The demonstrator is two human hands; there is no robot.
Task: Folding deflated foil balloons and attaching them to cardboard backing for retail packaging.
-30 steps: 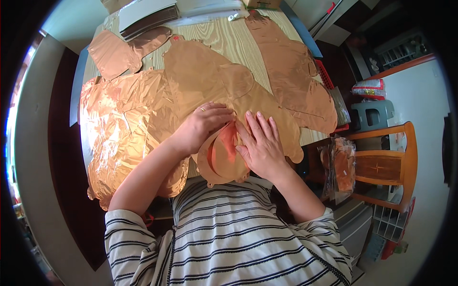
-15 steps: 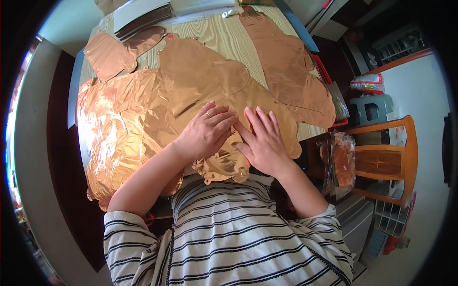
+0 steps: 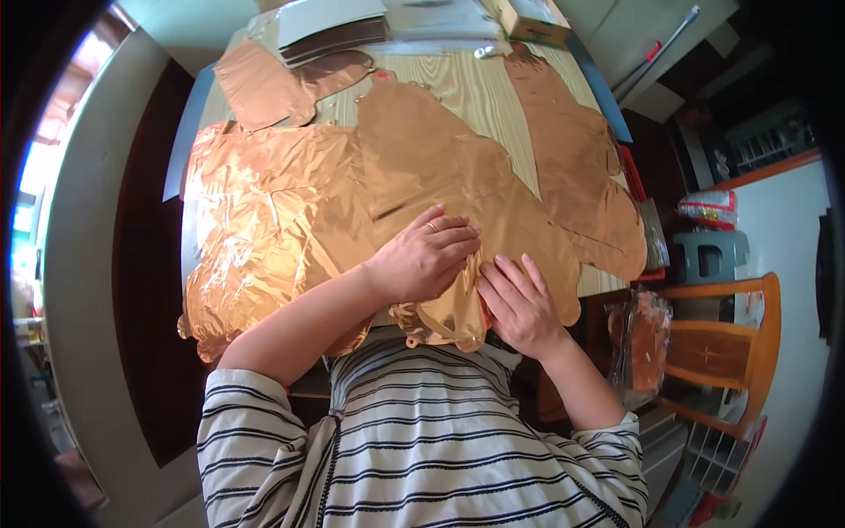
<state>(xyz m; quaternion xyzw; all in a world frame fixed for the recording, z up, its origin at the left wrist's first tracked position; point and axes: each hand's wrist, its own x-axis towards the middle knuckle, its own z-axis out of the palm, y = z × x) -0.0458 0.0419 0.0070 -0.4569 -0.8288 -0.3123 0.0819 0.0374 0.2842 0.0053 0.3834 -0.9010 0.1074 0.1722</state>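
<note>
At the near edge of the wood-grained bench [image 3: 482, 95], copper-coloured foil [image 3: 446, 319] is touched by the left hand [image 3: 424, 257], grip indeterminable, and right hand [image 3: 521, 308], fingers loosely spread; a wooden chair [image 3: 717, 352] is noted at right.

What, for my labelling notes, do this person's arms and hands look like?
The left hand wears a gold-coloured ring; the right hand shows none. Neither is gloved. White sleeves with dark stripes end near the elbows, leaving the forearms bare.
</note>
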